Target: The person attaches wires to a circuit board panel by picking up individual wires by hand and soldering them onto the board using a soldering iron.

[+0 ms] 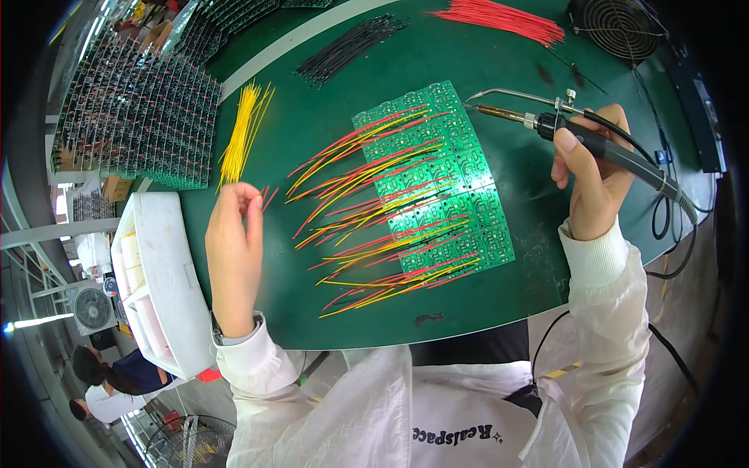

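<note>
In my right hand [594, 187] is a soldering iron [616, 152] with a thin metal guide tube fixed along it. Its tip points left, over the upper right edge of a green circuit board panel [488, 203]. Rows of red and yellow wires [367, 203] stand out to the left from the panel. My left hand [236, 253] is closed in a pinch at the lower end of a yellow wire bundle [248, 129]. Short ends of red wires [270, 200] stick out by its thumb; the hand hides the rest of them.
Black wires [351, 48] and red wires [499, 22] lie at the far side of the green table [312, 101]. A round-grilled fan [616, 31] stands far right. Stacked boards [136, 113] and a white bin [168, 288] are left. The iron's cable [686, 207] hangs right.
</note>
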`<state>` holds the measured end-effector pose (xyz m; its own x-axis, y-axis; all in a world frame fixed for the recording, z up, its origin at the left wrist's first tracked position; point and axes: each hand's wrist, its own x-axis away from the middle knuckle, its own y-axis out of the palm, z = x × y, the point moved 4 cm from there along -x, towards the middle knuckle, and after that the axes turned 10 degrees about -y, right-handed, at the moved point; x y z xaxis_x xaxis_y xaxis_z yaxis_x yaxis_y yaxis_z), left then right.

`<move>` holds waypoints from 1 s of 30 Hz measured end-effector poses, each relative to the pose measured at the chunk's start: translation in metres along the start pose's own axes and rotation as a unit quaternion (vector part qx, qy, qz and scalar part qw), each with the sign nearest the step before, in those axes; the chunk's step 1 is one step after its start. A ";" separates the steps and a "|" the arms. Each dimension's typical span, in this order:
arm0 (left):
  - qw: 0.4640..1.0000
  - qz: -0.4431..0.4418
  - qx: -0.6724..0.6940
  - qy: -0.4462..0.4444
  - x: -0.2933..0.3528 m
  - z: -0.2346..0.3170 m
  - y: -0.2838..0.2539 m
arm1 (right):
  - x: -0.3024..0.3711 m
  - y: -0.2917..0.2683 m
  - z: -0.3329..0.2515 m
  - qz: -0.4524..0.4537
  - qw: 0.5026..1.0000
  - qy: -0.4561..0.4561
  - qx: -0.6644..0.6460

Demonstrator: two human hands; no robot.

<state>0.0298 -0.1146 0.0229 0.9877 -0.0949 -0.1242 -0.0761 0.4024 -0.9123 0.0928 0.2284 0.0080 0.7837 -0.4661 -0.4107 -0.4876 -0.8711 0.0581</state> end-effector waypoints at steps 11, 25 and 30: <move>0.976 -0.034 0.176 -0.125 -0.010 -0.053 -0.008 | 0.000 -0.002 0.002 0.000 1.000 0.001 0.008; 0.843 -0.030 0.504 -0.186 0.001 -0.029 -0.012 | -0.009 0.026 -0.015 -0.003 1.000 0.011 -0.009; 0.816 -0.085 0.568 -0.062 -0.021 0.052 -0.004 | -0.028 0.054 -0.021 0.022 0.993 0.025 -0.116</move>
<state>0.0166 -0.0674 0.0498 0.9823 -0.1734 0.0713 0.1703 0.9842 0.0481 0.0529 0.1910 0.0415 0.7846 -0.5071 -0.3568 -0.4256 -0.8589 0.2848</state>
